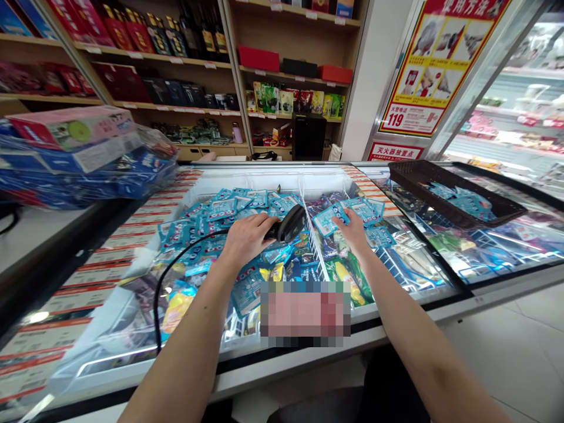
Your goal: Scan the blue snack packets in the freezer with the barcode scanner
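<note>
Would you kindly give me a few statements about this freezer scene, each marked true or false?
1. The left hand holds a black scanner. True.
2. The right hand is at a yellow bottle. False: its thumb lies on a blue packet.
3. The scanner has no cable. False: a black cable runs from it.
4. The dark basket on the right has blue packets in it. True.
5. The red-and-yellow poster lies flat on the floor. False: it is mounted upright behind the freezer.
</note>
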### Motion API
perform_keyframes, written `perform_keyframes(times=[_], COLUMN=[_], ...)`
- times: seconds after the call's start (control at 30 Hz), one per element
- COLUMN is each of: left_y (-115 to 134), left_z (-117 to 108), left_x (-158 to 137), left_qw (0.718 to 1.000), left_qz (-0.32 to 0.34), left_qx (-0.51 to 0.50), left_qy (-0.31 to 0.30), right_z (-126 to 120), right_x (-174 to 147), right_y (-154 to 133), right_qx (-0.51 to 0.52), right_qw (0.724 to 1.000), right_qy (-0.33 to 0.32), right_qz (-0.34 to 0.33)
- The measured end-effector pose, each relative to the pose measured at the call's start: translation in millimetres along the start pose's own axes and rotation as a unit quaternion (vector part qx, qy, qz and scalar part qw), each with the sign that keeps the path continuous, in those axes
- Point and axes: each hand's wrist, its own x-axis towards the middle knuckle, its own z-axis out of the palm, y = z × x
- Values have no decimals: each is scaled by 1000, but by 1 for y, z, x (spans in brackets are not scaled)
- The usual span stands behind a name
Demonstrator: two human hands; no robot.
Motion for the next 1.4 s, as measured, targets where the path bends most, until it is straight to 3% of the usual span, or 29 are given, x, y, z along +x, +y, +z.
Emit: perform_keyframes(times=[0.2,0.4,0.83,1.4], left_y=[5,7,10,11], left_z=[1,3,1,3], left_x=[1,1,3,3], left_qw=[999,998,997,996], left_qz=[45,53,67,75], left_qx=[-17,0,10,1], left_qy=[-22,-29,-42,-43], right_z=[-5,-4,-9,4], right_x=[3,2,0,0], right_y=[-5,-8,-16,1], right_qx=[176,254,273,271], right_qw=[981,963,955,957], right_qy=[20,4,21,18], right_qz=[80,88,115,106])
